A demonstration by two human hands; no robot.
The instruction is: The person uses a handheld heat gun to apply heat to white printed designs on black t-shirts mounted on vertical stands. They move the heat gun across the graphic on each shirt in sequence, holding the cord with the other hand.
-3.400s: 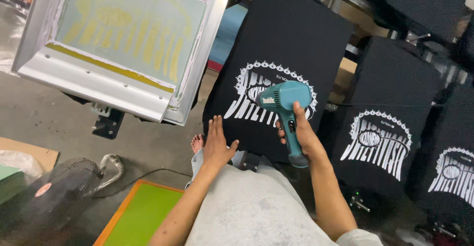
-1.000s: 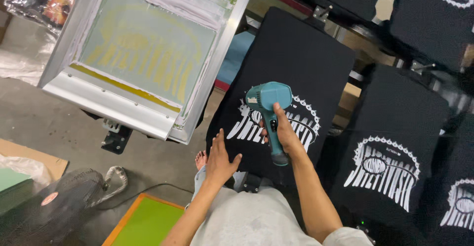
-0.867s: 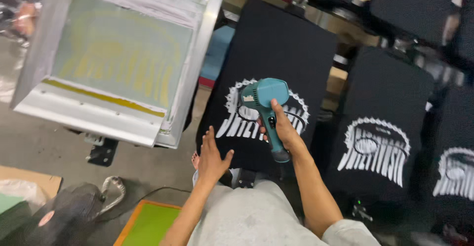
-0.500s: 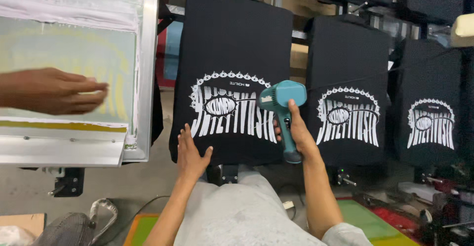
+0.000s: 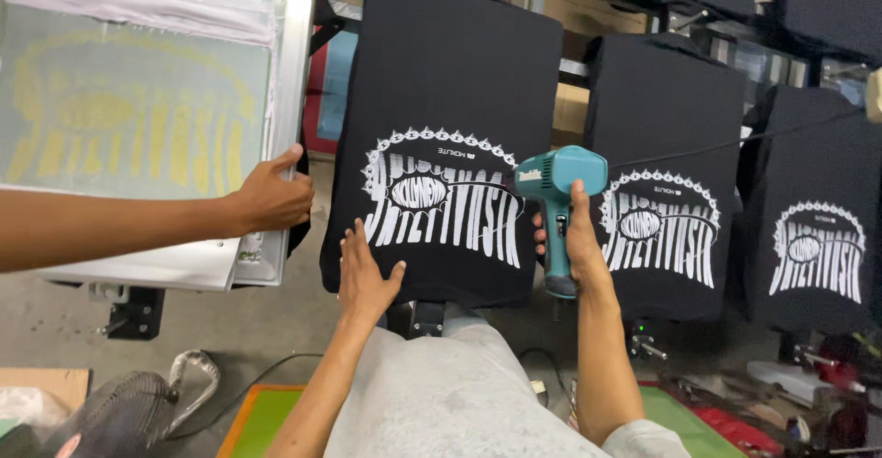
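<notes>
Head view, looking down. The right hand (image 5: pixel 577 242), at centre right of the frame, has its fingers wrapped shut around the grip of a teal, pistol-shaped plastic heat gun (image 5: pixel 557 203); the gun's barrel points left, toward the white print on a black T-shirt stretched over a flat printing pallet (image 5: pixel 450 81) at centre of the frame. A thin dark cord (image 5: pixel 735 143) runs from the gun's rear to the right edge. The left hand (image 5: pixel 365 274), at lower centre, lies flat with fingers spread open on the lower left corner of the same shirt, just under the print, holding nothing. To the right stand a second black printed shirt on its pallet (image 5: pixel 666 109) and a third black printed shirt (image 5: pixel 818 155), near the right edge. At upper left, an aluminium-framed printing screen with a yellowish mesh (image 5: pixel 138 100) stands beside the first pallet; another person's hand (image 5: pixel 272 199), entering from the left edge, grips the frame's right rail. A grey garment (image 5: pixel 441 394) covers the wearer's lap at bottom centre, and a green-surfaced board with an orange edge (image 5: pixel 262 417) lies at lower left
</notes>
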